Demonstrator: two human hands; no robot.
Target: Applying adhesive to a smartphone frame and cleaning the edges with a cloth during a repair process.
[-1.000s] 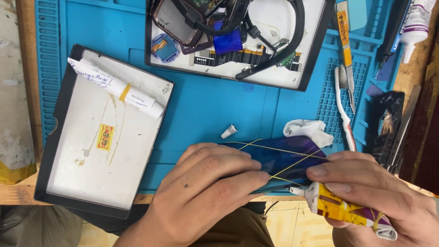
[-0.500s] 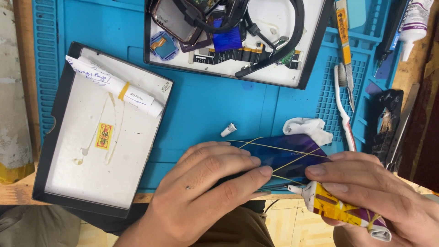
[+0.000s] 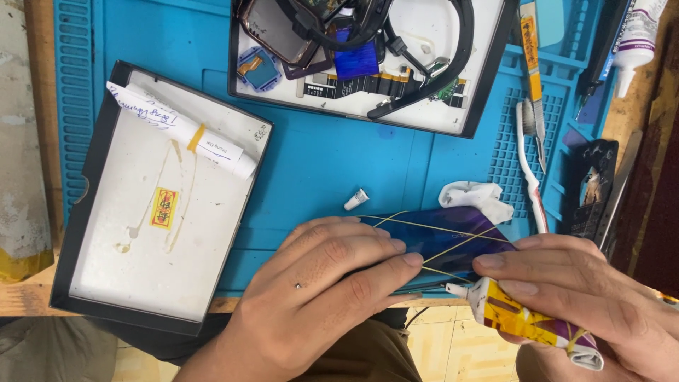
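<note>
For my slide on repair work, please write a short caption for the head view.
Both hands, left and right, press on a blue phone wrapped in rubber bands; the right hand holds a glue tube.

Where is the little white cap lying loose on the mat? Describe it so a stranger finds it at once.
Start at the blue mat that covers the bench. In its open middle, below the black-rimmed tray of parts and just above the left hand, lies the small white cap. It lies alone and touches nothing, a short ridged cone, much smaller than the crumpled white wad to its right.
</note>
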